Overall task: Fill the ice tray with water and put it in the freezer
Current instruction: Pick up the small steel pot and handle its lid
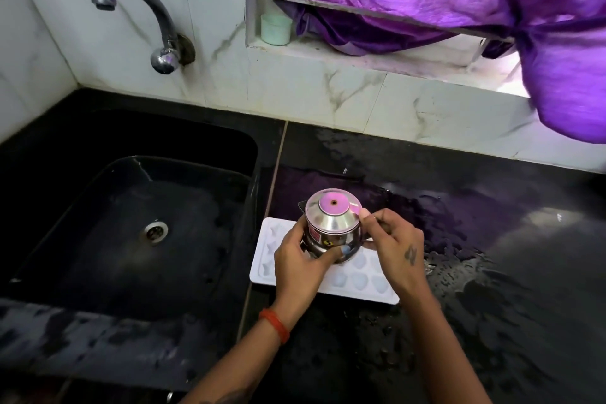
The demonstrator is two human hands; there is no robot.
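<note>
Both hands, left hand (300,261) and right hand (392,244), grip steel pot (331,226) above ice tray (354,282).

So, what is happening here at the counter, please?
A person holds a small steel pot with both hands above a white ice tray. The left hand cups the pot's body, and the right hand grips near its rim. The pot is tipped far over, its base facing the camera. No stream of water is visible. The tray lies on the wet black counter, just right of the sink. The tap is not running.
</note>
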